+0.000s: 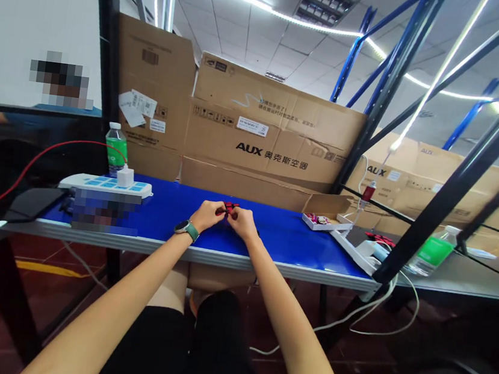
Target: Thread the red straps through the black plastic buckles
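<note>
One held item: small red-and-black piece [229, 207], detail too small to tell, held just above the middle of the bench.
Left hand [205, 215]: fingers closed in a pinch on the left side of the piece; smartwatch [186, 230] with green strap on the wrist.
Right hand [241, 222]: fingers also closed in a pinch, on the right side of the piece, close to the left hand's fingers.
Bench: blue-topped bench [279, 239] with a metal front edge; both forearms reach over that edge.
Left side: white power strip [104, 185] with blue panels, white plug [125, 176] in it, green-labelled water bottle [116, 149] behind it, red cable [38, 162] looping off the bench, dark flat slab [24, 205] at the bench end.
Right side: open small cardboard box [325, 208] holding small colourful items, near the bench corner; on the adjoining grey bench [482, 288], red pieces [379, 239] and a second water bottle [433, 253].
Behind: flattened AUX cartons [256, 133] leaning against black-and-blue metal shelving [460, 176].
Far left: another person [65, 108] in a blue shirt, behind a glass pane.
</note>
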### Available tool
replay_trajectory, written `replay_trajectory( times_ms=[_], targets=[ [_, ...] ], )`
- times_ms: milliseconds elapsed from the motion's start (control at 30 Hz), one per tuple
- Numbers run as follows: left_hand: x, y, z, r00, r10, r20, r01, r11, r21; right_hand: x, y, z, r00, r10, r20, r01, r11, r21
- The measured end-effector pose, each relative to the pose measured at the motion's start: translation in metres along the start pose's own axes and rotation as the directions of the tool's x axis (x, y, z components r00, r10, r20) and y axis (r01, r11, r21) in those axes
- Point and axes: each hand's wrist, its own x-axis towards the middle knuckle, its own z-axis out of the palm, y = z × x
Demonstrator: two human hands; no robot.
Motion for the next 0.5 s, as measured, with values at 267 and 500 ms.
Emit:
replay_trajectory(
  times_ms=[267,500],
  targets=[
    [0.0,0.0,-0.001,0.998,0.02,-0.057,-0.024,0.997,-0.069,0.0,-0.005,-0.004,0.998,0.033,-0.059,-0.024,0.99,0.139],
    [0.002,0.0,-0.002,0.995,0.041,-0.09,-0.044,0.999,-0.029,0.003,0.008,0.003,0.986,0.139,0.091,-0.166,0.816,0.554]
  ],
)
